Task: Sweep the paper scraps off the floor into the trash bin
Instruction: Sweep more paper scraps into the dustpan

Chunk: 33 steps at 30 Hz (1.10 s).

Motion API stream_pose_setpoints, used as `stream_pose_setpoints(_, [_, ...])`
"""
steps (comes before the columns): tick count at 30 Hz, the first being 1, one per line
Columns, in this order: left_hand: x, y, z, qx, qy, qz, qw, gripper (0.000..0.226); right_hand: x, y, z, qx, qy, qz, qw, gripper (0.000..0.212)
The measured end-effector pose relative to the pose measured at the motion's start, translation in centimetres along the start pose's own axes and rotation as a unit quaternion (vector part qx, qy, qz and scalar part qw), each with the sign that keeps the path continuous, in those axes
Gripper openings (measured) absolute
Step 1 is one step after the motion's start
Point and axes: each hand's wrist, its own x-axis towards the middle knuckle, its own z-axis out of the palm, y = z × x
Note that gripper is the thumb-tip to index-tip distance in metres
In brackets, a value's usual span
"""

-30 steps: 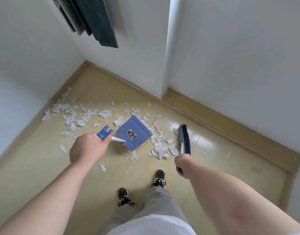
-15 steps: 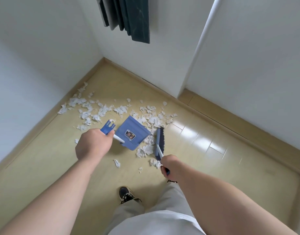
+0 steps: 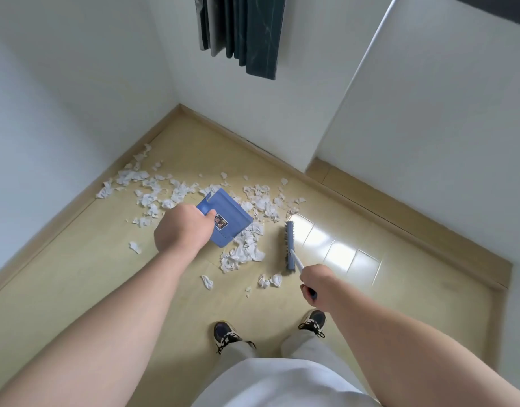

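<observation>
A person looks down at a yellow floor in a corner with white walls. The left hand holds the handle of a blue dustpan. The right hand grips the white handle of a blue brush, to the right of the dustpan. A heap of white paper scraps lies between the dustpan and the brush. More scraps are spread far and to the left, along the wall. A few lie near the person's two dark shoes. A dark curtain hangs at the far wall.
</observation>
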Motion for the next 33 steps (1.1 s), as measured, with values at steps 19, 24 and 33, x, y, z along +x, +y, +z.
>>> stream_pose_setpoints(19, [-0.1, -6.6, -3.3, -0.013, 0.017, -0.022, 1.0, 0.044, -2.2, 7.7, 10.4, 0.016, -0.152, 0.085, 0.985, 0.01])
stream_pose_setpoints(24, [0.7, -7.7, -4.8, 0.001, 0.036, -0.031, 0.999, 0.041, -2.9, 6.1, 10.7, -0.032, -0.223, 0.054, 0.973, 0.009])
stream_pose_setpoints(33, [3.0, -6.5, -8.4, -0.003, 0.081, 0.0, 0.997, 0.04, -5.3, 1.8, 12.5, -0.044, -0.196, 0.007, 0.98, 0.013])
